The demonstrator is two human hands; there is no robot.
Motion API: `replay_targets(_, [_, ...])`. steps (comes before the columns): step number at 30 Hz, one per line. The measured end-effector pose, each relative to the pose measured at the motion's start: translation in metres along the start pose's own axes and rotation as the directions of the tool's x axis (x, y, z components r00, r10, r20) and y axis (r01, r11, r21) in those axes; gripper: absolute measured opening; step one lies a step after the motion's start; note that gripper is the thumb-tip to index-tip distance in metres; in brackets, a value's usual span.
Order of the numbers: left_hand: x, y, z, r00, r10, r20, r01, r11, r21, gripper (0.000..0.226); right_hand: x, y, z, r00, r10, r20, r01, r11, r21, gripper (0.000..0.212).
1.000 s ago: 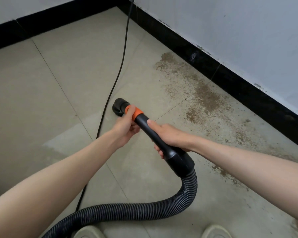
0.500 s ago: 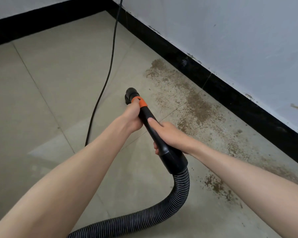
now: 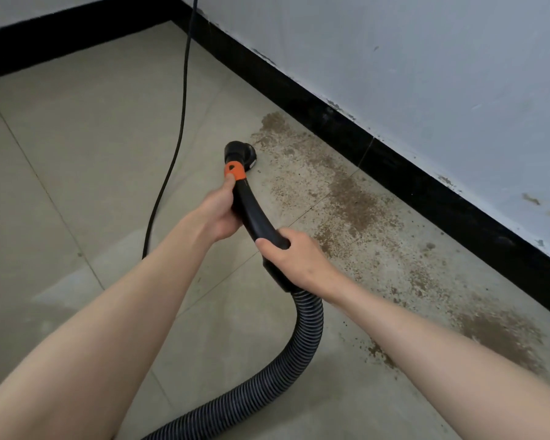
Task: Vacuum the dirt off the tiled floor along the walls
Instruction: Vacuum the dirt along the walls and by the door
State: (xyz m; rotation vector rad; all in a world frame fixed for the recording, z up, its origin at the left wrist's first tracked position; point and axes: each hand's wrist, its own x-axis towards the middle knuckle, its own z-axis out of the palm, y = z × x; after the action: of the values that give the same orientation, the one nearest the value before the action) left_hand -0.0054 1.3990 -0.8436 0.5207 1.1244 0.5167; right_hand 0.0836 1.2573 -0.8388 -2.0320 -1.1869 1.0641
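A black vacuum wand [image 3: 254,217] with an orange collar [image 3: 234,171] ends in a round black nozzle [image 3: 239,154]. The nozzle sits on the tiled floor [image 3: 92,147] at the left edge of a brown dirt patch [image 3: 350,198] that runs along the right wall. My left hand [image 3: 218,214] grips the wand just below the orange collar. My right hand [image 3: 296,258] grips the wand's lower end, where the ribbed black hose [image 3: 305,338] joins it. More dirt [image 3: 496,338] lies nearer to me by the skirting.
A black skirting board [image 3: 394,166] lines the white right wall [image 3: 426,74] and the far wall. A black power cord [image 3: 180,128] hangs from above and trails across the floor left of the nozzle. The hose curves down to the bottom edge.
The nozzle has swung right and forward, from the bare tile beside the cord to the edge of the dirt. Both hands kept their grip on the wand.
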Motion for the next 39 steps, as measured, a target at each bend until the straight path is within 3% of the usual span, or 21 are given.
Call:
replay_targets(5, [0.003, -0.009, 0.003, 1.000, -0.027, -0.005, 0.028, 0.998, 0.051, 0.040, 0.023, -0.005, -0.005, 1.000, 0.003, 0.016, -0.002, 0.994, -0.107, 0.036])
replay_targets(12, [0.023, 0.000, 0.015, 0.989, 0.072, -0.132, -0.043, 0.976, 0.212, 0.040, 0.050, -0.008, -0.001, 1.000, 0.010, 0.012, -0.008, 0.981, -0.193, 0.036])
replay_targets(34, [0.121, 0.068, 0.075, 0.986, 0.146, -0.082, -0.112, 0.941, 0.320, 0.050, 0.167, -0.010, -0.043, 0.999, -0.039, -0.037, 0.039, 0.999, 0.007, 0.029])
replay_targets(39, [0.130, 0.070, 0.083, 0.991, 0.117, -0.063, -0.088, 0.934, 0.345, 0.050, 0.177, -0.007, -0.046, 0.998, -0.028, -0.058, 0.027, 0.999, -0.018, 0.032])
